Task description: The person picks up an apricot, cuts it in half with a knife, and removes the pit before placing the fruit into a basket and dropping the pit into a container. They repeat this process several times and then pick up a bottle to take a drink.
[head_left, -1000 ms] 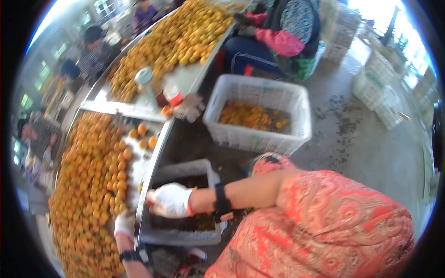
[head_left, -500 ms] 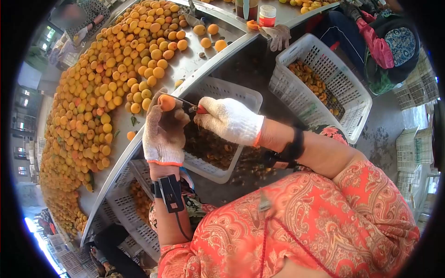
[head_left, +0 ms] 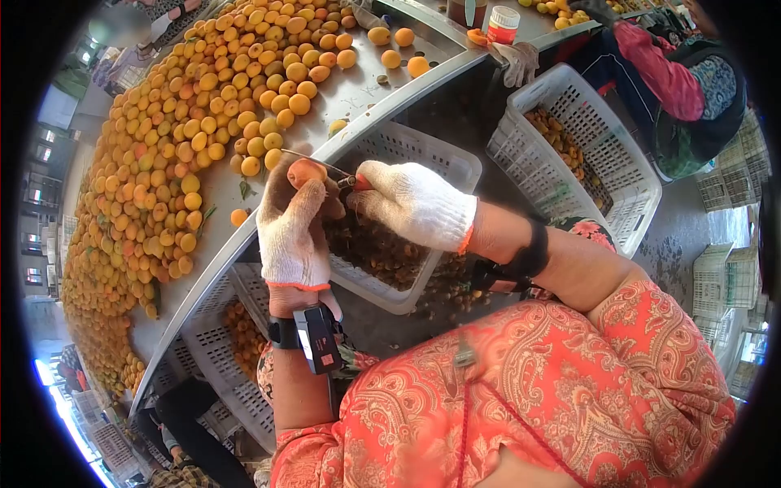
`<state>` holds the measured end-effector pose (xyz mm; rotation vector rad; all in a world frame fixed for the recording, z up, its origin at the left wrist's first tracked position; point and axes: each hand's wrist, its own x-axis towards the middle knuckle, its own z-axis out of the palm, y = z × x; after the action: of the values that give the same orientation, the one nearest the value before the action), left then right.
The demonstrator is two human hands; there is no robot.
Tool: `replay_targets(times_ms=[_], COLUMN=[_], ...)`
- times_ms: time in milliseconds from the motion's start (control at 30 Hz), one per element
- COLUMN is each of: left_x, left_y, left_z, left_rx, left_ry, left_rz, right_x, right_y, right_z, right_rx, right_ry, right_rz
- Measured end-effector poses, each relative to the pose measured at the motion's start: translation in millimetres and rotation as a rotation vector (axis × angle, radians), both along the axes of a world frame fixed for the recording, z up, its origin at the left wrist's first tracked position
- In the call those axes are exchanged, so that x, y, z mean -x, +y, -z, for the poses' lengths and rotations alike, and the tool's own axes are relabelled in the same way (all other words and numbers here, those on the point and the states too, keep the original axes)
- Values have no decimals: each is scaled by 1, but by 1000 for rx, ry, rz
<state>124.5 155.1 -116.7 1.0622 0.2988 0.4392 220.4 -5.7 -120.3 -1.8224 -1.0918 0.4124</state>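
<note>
You hold an orange fruit (head_left: pixel 306 172) near the frame's centre, a thin red-handled blade (head_left: pixel 361 182) at its upper edge.
Your gloved left hand (head_left: pixel 293 240) has its fingers curled around the fruit; your gloved right hand (head_left: pixel 419 203) has its fingers closed on the handle; whether the blade cuts in, you cannot tell. Just below the hands sits a white crate (head_left: pixel 404 307) of dark bits; piled fruit (head_left: pixel 163 179) covers much of the metal table (head_left: pixel 366 85) at upper left.
</note>
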Motion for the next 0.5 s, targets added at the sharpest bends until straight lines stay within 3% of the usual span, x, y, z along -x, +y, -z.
replay_targets(times_ms=[500], left_x=[11], left_y=[-8], left_z=[-14], left_rx=[-96], left_ry=[177], left_rz=[-103], right_x=[16], right_y=[-15], right_z=[-4], right_rx=[10], right_ry=[-102], right_rz=[-6])
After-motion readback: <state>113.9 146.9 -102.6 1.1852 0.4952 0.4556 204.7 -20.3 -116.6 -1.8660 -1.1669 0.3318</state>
